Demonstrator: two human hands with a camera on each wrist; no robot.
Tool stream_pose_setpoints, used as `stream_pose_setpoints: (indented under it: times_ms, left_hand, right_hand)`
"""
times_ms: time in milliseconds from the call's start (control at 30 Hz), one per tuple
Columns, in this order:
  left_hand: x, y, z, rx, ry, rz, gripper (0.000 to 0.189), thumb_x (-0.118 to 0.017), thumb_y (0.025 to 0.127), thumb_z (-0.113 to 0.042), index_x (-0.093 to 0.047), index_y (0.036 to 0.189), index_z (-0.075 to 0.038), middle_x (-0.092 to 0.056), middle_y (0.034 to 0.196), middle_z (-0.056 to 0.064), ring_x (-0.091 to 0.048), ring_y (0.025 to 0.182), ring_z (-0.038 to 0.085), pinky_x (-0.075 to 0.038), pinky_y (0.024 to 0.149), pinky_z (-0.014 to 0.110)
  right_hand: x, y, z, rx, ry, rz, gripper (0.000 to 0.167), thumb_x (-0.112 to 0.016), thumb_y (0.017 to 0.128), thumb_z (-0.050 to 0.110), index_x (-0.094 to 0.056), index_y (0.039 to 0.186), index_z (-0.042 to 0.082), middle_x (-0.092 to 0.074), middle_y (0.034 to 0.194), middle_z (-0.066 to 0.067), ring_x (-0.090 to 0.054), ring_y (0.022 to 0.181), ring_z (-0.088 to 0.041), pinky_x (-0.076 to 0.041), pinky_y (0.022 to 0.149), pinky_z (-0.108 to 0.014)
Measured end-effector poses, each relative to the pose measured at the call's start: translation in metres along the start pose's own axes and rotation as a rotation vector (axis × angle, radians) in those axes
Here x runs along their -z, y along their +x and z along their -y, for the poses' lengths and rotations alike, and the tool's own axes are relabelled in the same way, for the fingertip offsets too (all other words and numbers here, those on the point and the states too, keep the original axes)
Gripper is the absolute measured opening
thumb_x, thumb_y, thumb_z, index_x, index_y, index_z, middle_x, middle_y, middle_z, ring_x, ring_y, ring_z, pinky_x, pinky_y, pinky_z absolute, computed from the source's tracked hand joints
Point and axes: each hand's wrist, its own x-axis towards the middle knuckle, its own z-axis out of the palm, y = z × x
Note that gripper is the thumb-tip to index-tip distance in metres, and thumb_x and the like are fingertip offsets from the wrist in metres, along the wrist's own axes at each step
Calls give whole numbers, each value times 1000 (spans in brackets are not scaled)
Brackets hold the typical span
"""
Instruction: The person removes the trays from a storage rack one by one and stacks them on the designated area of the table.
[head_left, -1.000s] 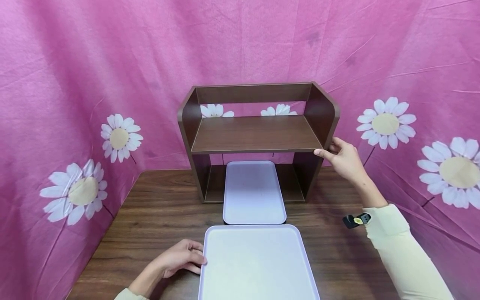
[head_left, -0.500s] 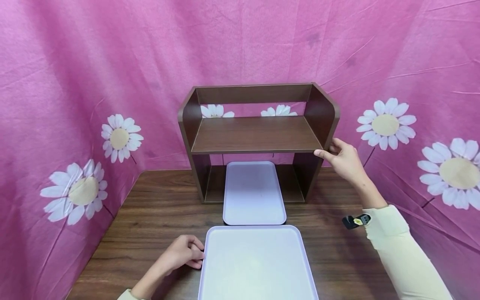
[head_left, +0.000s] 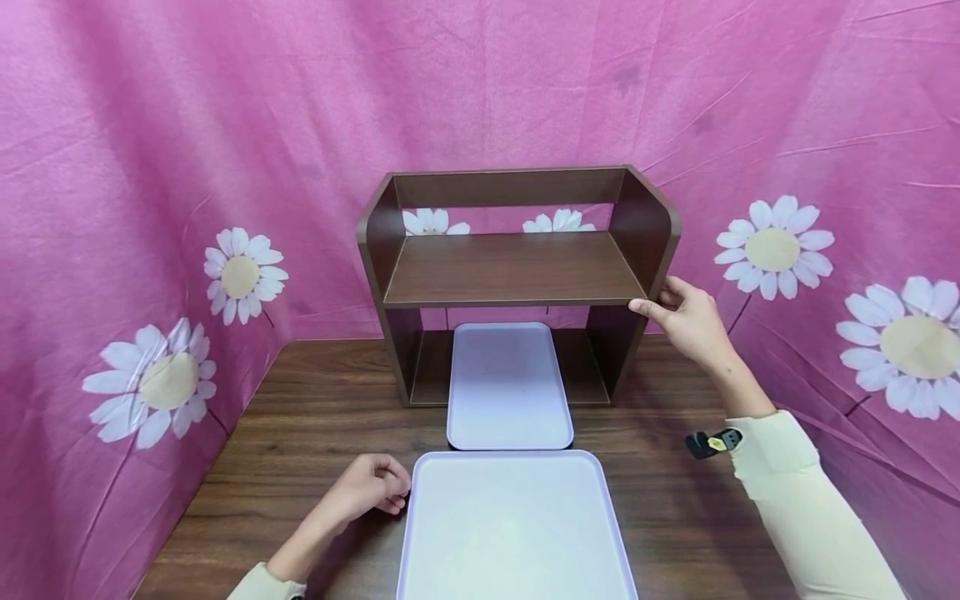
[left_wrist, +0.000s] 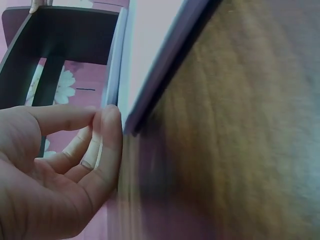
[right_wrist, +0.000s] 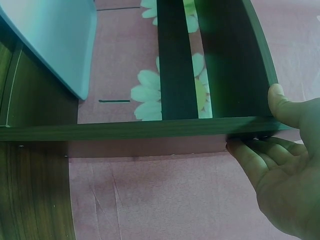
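Note:
A dark brown two-tier shelf (head_left: 517,267) stands at the back of the table. My right hand (head_left: 686,325) holds its right side panel, thumb at the front edge and fingers along the outer face, as the right wrist view (right_wrist: 295,160) also shows. A smaller pale lilac tray (head_left: 510,383) reaches out of the lower compartment. In front lies a larger white tray with a lilac rim (head_left: 517,525). My left hand (head_left: 367,483) is beside its upper left corner, fingers loosely curled with nothing seen between them; thumb and finger tips come together near the tray edge in the left wrist view.
The wood-grain table (head_left: 300,417) meets a pink cloth (head_left: 480,83) printed with white daisies behind and on both sides. A black strap piece (head_left: 712,442) hangs at the right sleeve cuff.
My left hand has slid away from me along the large tray's left edge, and its thumb has come off the rim. The right hand, shelf and both trays look unmoved.

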Motion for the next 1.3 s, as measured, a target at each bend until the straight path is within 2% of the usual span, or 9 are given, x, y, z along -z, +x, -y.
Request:
stream_pose_setpoints:
  times_ms: [200,300,433,533,633,767,967,1100,1300]
  left_hand:
    - [0,13,-12,-5,29,-48,16,-63,95,-1,-66,104,12,-72,85,12,-69,71,17,-63,64,34]
    - [-1,22,-18,-17,13,-68,16,-63,96,-1,-65,104,12,-73,84,13,-69,70,17,-63,63,34]
    - [-2,35,-27,-26,-22,-93,19,-63,97,-1,-65,108,14,-73,84,13,-71,71,17,-65,66,35]
    - [-4,47,-32,-27,-42,-116,19,-62,98,-1,-64,109,14,-73,86,13,-71,71,16,-66,69,36]
    - [-6,58,-37,-29,-66,-145,17,-60,100,0,-64,109,13,-73,88,15,-70,71,15,-66,71,33]
    - [-11,73,-41,-35,-93,-188,13,-59,100,2,-65,107,11,-74,89,17,-69,72,15,-65,72,31]
    - [-17,90,-42,-15,-80,-236,16,-64,95,0,-64,108,10,-74,99,24,-73,84,25,-66,84,41]
    - [-22,97,-40,17,-75,-234,22,-68,93,-2,-62,111,11,-74,103,26,-74,87,27,-66,87,43]
    - [-27,104,-36,51,-84,-186,25,-66,93,-2,-60,113,11,-73,99,23,-74,85,26,-67,87,45]
  right_hand:
    - [-1,-1,-1,-5,-1,0,65,-76,99,42,-59,146,0,-69,135,-27,-67,126,-41,-45,73,-1]
    - [-1,0,-1,0,-6,-4,64,-77,99,41,-59,145,0,-69,134,-27,-69,123,-35,-45,73,-2]
    - [-1,0,-1,9,1,-6,63,-78,98,40,-60,144,1,-70,133,-26,-70,111,-8,-45,72,-1]
    - [-1,0,-1,15,22,-3,62,-78,98,38,-60,144,0,-69,133,-27,-62,99,14,-45,73,-1]
    - [-1,0,-2,15,39,-3,61,-78,99,36,-60,144,0,-69,133,-27,-53,90,25,-45,72,0]
    - [-1,0,-3,15,44,-7,59,-78,99,34,-60,143,0,-69,132,-27,-51,88,28,-44,73,0]
    - [-2,-1,-3,19,56,-4,58,-78,99,34,-61,143,-1,-69,132,-27,-52,89,29,-44,75,1]
    - [-3,-1,-4,22,62,-10,57,-78,99,32,-61,142,-1,-69,131,-28,-52,89,28,-44,74,1]
    - [-3,0,-4,28,62,-15,56,-78,99,32,-61,141,-2,-69,130,-28,-53,88,29,-44,73,0]
